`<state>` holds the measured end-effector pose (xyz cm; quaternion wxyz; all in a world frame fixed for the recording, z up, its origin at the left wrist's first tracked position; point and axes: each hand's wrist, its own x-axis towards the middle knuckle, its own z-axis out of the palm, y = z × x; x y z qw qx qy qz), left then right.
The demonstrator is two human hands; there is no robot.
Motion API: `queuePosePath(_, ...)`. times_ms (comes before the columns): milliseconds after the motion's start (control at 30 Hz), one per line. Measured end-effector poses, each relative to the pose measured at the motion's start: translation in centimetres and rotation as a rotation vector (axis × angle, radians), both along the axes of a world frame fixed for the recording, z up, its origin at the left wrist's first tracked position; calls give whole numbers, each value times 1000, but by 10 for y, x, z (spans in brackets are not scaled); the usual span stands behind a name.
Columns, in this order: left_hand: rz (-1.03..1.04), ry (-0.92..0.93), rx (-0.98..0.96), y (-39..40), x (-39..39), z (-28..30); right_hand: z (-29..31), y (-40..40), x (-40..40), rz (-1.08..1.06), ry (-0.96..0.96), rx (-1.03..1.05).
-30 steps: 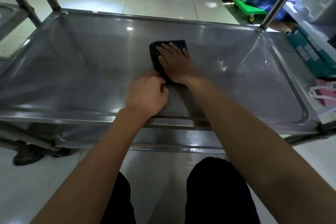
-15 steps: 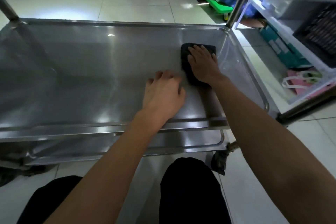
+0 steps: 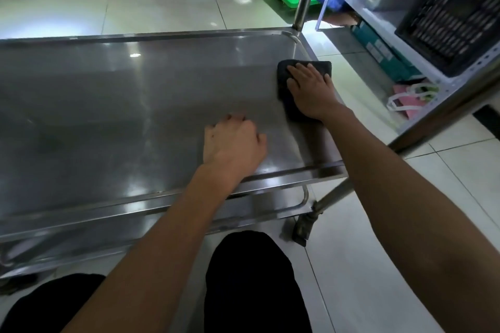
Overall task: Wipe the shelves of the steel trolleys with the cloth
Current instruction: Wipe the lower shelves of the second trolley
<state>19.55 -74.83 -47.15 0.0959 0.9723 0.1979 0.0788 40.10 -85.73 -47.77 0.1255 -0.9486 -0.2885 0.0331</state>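
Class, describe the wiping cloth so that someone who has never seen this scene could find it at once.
Start at the wide steel trolley shelf that fills the middle of the view, then follow it to its far right corner. There the right hand presses flat on the cloth, the only dark, soft thing on the shiny metal.

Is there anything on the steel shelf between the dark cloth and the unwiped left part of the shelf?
Only the left hand, resting on the steel trolley shelf just left of the dark cloth under the right hand.
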Motion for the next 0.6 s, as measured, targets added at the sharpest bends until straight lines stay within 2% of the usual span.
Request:
queuePosePath(367,-28,-2,-6,6,3,4,-3,-86,-103,14,26,-83)
queuePosePath(600,-74,1,-9,10,2,2,-5,-88,-137,-18,-82,-106)
